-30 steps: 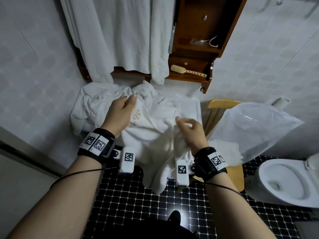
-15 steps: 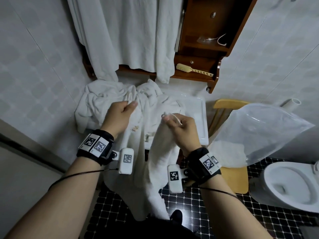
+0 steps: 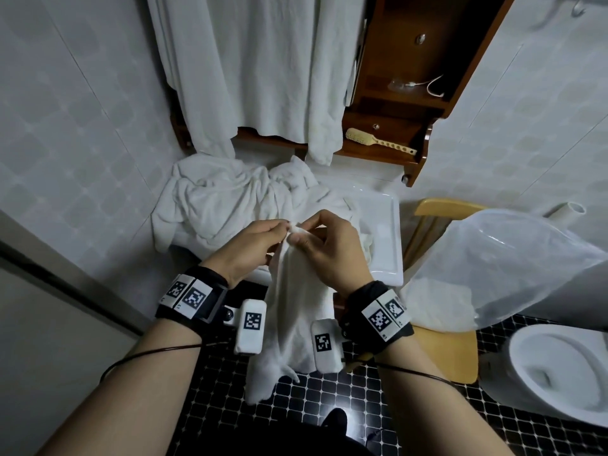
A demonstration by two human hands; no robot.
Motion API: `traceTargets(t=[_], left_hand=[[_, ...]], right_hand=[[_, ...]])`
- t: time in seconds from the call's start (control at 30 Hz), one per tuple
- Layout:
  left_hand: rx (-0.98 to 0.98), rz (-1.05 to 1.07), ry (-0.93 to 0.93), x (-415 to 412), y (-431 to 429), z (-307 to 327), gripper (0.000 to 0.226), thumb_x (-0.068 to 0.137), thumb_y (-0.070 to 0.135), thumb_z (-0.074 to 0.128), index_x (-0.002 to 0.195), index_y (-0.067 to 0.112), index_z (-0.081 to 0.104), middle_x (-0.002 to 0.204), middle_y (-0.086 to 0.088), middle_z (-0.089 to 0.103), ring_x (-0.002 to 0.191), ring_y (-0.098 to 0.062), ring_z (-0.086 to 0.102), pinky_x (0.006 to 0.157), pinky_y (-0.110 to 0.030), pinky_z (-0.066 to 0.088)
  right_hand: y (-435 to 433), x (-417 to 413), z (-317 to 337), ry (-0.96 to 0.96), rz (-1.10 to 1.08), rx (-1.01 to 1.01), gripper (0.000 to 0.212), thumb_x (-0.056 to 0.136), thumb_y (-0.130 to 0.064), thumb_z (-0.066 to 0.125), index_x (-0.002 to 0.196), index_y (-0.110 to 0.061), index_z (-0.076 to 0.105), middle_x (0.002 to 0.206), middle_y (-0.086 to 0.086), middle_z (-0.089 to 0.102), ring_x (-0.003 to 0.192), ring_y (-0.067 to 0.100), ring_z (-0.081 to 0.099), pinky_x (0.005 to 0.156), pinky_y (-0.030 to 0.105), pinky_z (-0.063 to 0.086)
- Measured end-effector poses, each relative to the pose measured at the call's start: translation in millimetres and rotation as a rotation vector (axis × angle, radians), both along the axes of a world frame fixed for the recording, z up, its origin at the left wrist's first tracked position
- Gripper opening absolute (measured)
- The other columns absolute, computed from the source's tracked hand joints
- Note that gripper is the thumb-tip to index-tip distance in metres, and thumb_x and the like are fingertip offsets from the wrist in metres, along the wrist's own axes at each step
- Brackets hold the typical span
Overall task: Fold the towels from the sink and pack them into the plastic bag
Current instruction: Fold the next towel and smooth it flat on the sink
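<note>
At far left I see a heap of white towels (image 3: 217, 199) crumpled over the left side of the sink (image 3: 386, 245). My left hand (image 3: 246, 250) pinches the top edge of one towel (image 3: 292, 311) between thumb and fingertips. My right hand (image 3: 332, 255), close against the left, pinches the same edge. The cloth hangs between both wrists toward the tiled floor (image 3: 230, 399). Right of the sink, a folded towel (image 3: 437, 304) lies on a wooden chair (image 3: 444, 205), touching the plastic bag (image 3: 519, 258); whether it sits inside I cannot tell.
</note>
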State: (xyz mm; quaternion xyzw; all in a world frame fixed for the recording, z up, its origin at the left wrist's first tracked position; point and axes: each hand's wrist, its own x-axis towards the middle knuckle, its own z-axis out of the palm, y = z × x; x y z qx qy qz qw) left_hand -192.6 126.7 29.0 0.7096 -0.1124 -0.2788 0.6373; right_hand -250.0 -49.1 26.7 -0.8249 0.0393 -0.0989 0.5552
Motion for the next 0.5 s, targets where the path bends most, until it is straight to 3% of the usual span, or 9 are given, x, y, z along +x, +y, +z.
traceTargets(t=[0.1, 0.2, 0.27, 0.37, 0.5], left_hand=[[-0.024, -0.026, -0.026, -3, -5, 0, 0.039, 0.110, 0.041, 0.046, 0.124, 0.017, 0.074, 0.118, -0.018, 0.074, 0.101, -0.023, 0.065, 0.089, -0.043, 0.044], [-0.028, -0.089, -0.156, -9, -10, 1, 0.038, 0.107, 0.047, 0.054, 0.124, 0.019, 0.074, 0.111, -0.016, 0.073, 0.099, -0.017, 0.061, 0.087, -0.041, 0.047], [-0.045, -0.113, -0.205, -11, -10, 2, 0.036, 0.107, 0.045, 0.055, 0.124, 0.019, 0.073, 0.120, -0.021, 0.072, 0.109, -0.021, 0.065, 0.099, -0.051, 0.052], [-0.007, -0.153, -0.250, -11, -10, 5, 0.036, 0.107, 0.048, 0.056, 0.126, 0.023, 0.075, 0.122, -0.011, 0.076, 0.124, -0.033, 0.067, 0.110, -0.065, 0.046], [-0.011, -0.175, -0.247, -6, -12, 11, 0.029, 0.106, 0.030, 0.059, 0.125, 0.014, 0.075, 0.124, -0.004, 0.077, 0.127, -0.019, 0.067, 0.119, -0.047, 0.043]], right_hand=[[1, -1, -1, -0.028, -0.076, 0.022, 0.020, 0.090, -0.029, 0.084, 0.086, -0.019, 0.067, 0.068, -0.002, 0.074, 0.063, 0.008, 0.070, 0.058, 0.024, 0.046], [-1, -2, 0, -0.044, -0.139, -0.011, 0.021, 0.093, -0.031, 0.080, 0.085, -0.018, 0.065, 0.067, -0.001, 0.073, 0.061, 0.009, 0.070, 0.056, 0.024, 0.047], [-3, -3, 1, -0.048, -0.156, -0.049, 0.023, 0.094, -0.034, 0.078, 0.085, -0.020, 0.063, 0.066, -0.001, 0.072, 0.061, 0.010, 0.069, 0.056, 0.026, 0.049], [-8, -4, 1, -0.035, -0.188, -0.090, 0.031, 0.090, -0.043, 0.081, 0.083, -0.020, 0.061, 0.059, -0.004, 0.067, 0.054, 0.007, 0.063, 0.052, 0.022, 0.043], [-17, -8, 0, -0.025, -0.193, -0.104, 0.049, 0.085, -0.059, 0.081, 0.075, -0.016, 0.058, 0.052, -0.008, 0.053, 0.047, 0.008, 0.043, 0.050, 0.023, 0.034]])
